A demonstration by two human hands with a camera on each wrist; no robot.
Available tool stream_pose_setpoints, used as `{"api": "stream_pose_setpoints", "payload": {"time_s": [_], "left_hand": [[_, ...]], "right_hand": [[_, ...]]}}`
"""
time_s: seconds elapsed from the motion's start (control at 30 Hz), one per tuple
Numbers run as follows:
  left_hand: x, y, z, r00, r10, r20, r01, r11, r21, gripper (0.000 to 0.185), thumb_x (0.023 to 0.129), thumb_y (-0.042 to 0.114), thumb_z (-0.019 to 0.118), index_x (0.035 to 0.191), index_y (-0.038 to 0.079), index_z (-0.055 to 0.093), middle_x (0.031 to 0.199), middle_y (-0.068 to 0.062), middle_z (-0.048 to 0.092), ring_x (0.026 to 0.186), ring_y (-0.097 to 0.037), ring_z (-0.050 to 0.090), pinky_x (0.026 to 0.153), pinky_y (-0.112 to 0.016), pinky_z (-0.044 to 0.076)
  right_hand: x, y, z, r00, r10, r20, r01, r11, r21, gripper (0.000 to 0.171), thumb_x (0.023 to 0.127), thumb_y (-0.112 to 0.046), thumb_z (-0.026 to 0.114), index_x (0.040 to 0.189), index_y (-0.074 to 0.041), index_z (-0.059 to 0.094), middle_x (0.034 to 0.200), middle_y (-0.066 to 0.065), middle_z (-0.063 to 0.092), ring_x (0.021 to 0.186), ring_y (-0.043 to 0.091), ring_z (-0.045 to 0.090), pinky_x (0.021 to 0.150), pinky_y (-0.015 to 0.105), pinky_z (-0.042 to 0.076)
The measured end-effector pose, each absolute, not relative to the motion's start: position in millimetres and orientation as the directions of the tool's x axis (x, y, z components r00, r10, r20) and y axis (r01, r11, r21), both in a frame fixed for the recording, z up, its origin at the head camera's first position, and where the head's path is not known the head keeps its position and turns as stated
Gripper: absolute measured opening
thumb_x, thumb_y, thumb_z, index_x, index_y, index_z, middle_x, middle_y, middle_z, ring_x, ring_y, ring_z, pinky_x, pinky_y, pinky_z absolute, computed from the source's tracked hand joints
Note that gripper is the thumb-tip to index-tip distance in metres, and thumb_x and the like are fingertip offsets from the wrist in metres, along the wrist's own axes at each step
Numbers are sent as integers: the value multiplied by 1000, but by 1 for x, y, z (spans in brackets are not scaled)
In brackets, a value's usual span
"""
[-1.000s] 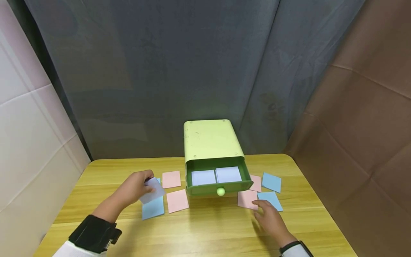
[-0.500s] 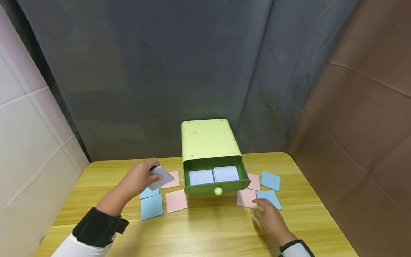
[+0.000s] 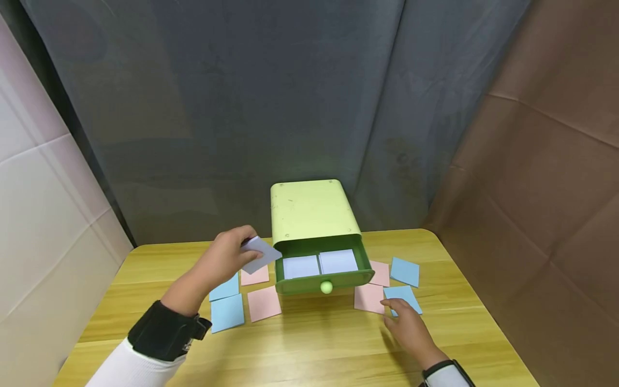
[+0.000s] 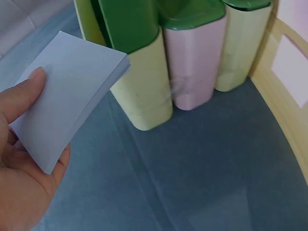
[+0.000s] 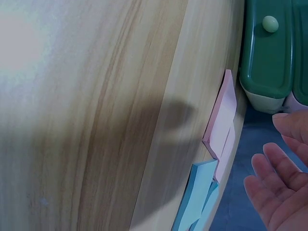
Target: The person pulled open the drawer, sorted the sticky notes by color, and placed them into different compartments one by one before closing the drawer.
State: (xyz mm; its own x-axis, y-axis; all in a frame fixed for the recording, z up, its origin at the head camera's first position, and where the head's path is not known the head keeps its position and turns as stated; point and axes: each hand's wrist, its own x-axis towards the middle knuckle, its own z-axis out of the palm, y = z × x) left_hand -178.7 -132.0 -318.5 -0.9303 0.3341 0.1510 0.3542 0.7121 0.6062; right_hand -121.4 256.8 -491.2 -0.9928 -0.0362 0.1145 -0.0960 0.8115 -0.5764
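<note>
My left hand [image 3: 224, 260] pinches a pale white-lavender pad of sticky notes [image 4: 77, 84] between thumb and fingers. In the head view, that pad is tilted in the air beside the left edge of an open green drawer [image 3: 302, 285]. Two similar white pads [image 3: 338, 262] lie in this drawer, split by a divider. The drawer belongs to the top unit of a pale yellow drawer box [image 3: 314, 209]. My right hand [image 3: 411, 330] hovers with loosely bent fingers near a pink pad [image 3: 369, 299] and a blue pad [image 3: 405, 296], holding nothing in the right wrist view.
Pink pads [image 3: 264, 304] and blue pads [image 3: 227, 313] lie on the wooden table [image 3: 290, 349] left of the drawers, with more at right. Lower units of the stack, one pink [image 4: 195, 67], show in the left wrist view. A grey curtain [image 3: 217, 107] hangs behind.
My left hand has carried the white pad up and to the right, from above the blue pads to the drawer's left edge. My right hand has stayed almost still.
</note>
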Motion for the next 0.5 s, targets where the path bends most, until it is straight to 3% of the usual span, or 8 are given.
{"api": "stream_pose_setpoints", "payload": {"time_s": [0.5], "left_hand": [[-186, -94, -315, -913, 365, 184, 394, 665, 635, 18, 84, 6, 74, 94, 7, 58, 91, -5, 61, 80, -19, 58, 66, -30, 52]], "right_hand": [[-120, 260, -493, -985, -33, 167, -123, 816, -565, 33, 80, 4, 71, 113, 1, 65, 115, 18, 62, 103, 35, 61, 87, 49, 52]]}}
